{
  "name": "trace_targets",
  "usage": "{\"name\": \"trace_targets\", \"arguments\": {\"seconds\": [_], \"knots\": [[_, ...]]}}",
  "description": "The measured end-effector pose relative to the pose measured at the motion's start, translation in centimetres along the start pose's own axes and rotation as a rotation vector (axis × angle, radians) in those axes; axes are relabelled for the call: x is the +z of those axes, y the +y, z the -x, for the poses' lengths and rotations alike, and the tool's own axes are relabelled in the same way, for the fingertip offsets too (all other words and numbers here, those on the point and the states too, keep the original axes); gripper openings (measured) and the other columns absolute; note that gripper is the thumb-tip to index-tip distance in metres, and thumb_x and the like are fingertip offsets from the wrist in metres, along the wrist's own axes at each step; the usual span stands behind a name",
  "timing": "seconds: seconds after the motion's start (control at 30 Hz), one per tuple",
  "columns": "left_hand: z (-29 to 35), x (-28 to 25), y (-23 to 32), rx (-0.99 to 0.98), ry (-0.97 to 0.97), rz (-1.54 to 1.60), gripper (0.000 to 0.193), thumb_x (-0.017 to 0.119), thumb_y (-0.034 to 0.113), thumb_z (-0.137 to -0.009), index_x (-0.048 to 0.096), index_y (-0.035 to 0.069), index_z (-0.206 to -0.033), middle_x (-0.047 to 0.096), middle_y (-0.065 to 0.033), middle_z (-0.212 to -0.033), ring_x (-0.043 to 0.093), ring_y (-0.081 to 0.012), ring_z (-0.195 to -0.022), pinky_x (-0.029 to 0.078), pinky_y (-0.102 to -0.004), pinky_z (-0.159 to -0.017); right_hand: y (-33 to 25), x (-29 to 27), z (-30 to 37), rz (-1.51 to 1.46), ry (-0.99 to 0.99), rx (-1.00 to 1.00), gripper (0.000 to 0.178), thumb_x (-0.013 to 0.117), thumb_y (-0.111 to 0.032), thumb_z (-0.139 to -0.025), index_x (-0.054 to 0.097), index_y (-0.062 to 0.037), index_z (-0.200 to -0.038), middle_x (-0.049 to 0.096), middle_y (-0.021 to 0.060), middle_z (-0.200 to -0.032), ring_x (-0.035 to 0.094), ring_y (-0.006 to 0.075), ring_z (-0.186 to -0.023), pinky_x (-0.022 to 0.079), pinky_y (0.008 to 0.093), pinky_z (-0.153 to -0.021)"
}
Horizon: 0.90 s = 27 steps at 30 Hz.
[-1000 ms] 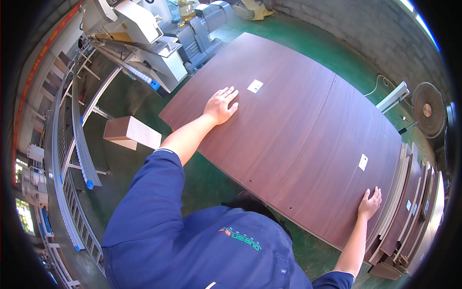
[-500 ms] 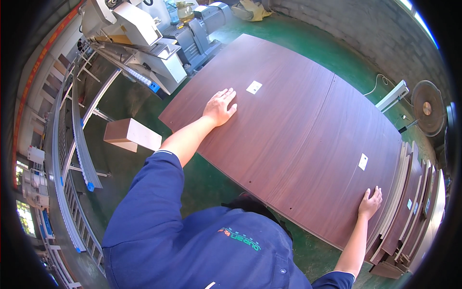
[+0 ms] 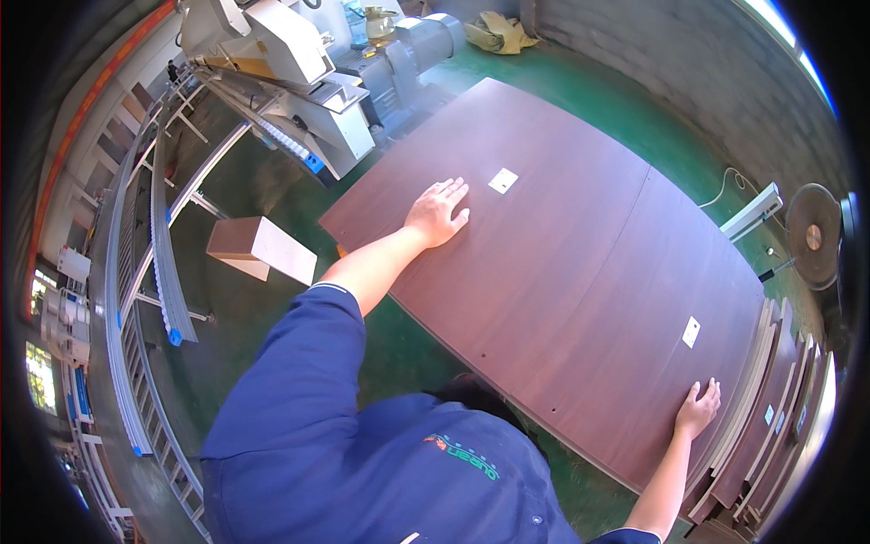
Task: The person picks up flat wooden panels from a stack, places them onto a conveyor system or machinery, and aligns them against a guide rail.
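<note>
Two large brown wood-grain boards lie flat side by side in front of me, a thin seam between them. My left hand (image 3: 437, 213) rests palm down on the left board (image 3: 507, 263), fingers stretched out, close to a white label (image 3: 503, 180). Toward the near right edge, my right hand (image 3: 699, 410) lies on the right board (image 3: 634, 363) with its fingers extended. Another white label (image 3: 691, 332) sits just beyond it. Small dark holes show along the boards' near edge. Neither hand is wrapped round anything.
More brown boards (image 3: 770, 426) are stacked at the right. A machine (image 3: 290, 54) with a dark motor (image 3: 430, 36) stands at the far left, beside roller rails (image 3: 156, 236). An angled board piece (image 3: 283, 251) is on the green floor. A round fan (image 3: 813, 238) stands far right.
The whole view has shifted a little, so the boards and both hands appear slightly lower and farther right. On the boards, the hands keep nearly the same places.
</note>
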<state>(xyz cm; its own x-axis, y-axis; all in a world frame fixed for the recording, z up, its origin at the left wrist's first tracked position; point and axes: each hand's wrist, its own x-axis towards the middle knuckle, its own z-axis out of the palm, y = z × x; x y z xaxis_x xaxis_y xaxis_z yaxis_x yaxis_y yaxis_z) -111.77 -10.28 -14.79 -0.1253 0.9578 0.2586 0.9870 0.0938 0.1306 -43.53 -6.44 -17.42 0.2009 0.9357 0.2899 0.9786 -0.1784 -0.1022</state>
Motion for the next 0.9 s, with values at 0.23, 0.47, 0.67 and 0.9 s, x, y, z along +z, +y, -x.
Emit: {"name": "trace_targets", "arguments": {"seconds": [0.23,0.47,0.67,0.9], "knots": [[-0.1,-0.5,0.3,-0.024,-0.014,0.004,0.06,0.051,0.037,-0.095,0.039,0.007,-0.146,0.042,-0.0124,-0.15,0.034,-0.0254,-0.142,0.025,-0.0377,-0.119,-0.3,0.0,0.0,0.003,-0.023,0.008,0.05,0.051,-0.034,-0.096,0.052,-0.0025,-0.135,0.047,0.0154,-0.145,0.042,0.0335,-0.134,0.033,0.044,-0.111],[0.1,-0.3,0.4,-0.04,0.05,0.073,0.058,0.055,0.035,-0.093,0.044,0.008,-0.143,0.046,-0.0154,-0.147,0.039,-0.0305,-0.139,0.029,-0.0394,-0.117,0.3,0.3,-0.2,0.023,-0.022,0.003,0.049,0.05,-0.035,-0.097,0.052,-0.0045,-0.136,0.046,0.015,-0.145,0.041,0.0327,-0.135,0.032,0.0445,-0.111],[0.2,-0.2,0.3,-0.057,0.05,0.079,0.057,0.055,0.034,-0.093,0.044,0.008,-0.142,0.046,-0.0163,-0.146,0.04,-0.0309,-0.138,0.03,-0.0399,-0.116,0.6,0.6,-0.2,0.025,-0.025,-0.002,0.05,0.05,-0.036,-0.098,0.051,-0.0046,-0.136,0.046,0.0157,-0.145,0.04,0.0331,-0.135,0.032,0.0447,-0.111],[0.1,0.0,-0.1,-0.006,0.078,0.062,0.054,0.056,0.032,-0.092,0.047,0.008,-0.14,0.047,-0.0145,-0.145,0.041,-0.031,-0.137,0.031,-0.0401,-0.115,0.5,0.7,-0.3,0.028,-0.011,-0.016,0.051,0.048,-0.037,-0.098,0.051,-0.003,-0.136,0.046,0.0165,-0.145,0.041,0.034,-0.134,0.032,0.0443,-0.112]]}}
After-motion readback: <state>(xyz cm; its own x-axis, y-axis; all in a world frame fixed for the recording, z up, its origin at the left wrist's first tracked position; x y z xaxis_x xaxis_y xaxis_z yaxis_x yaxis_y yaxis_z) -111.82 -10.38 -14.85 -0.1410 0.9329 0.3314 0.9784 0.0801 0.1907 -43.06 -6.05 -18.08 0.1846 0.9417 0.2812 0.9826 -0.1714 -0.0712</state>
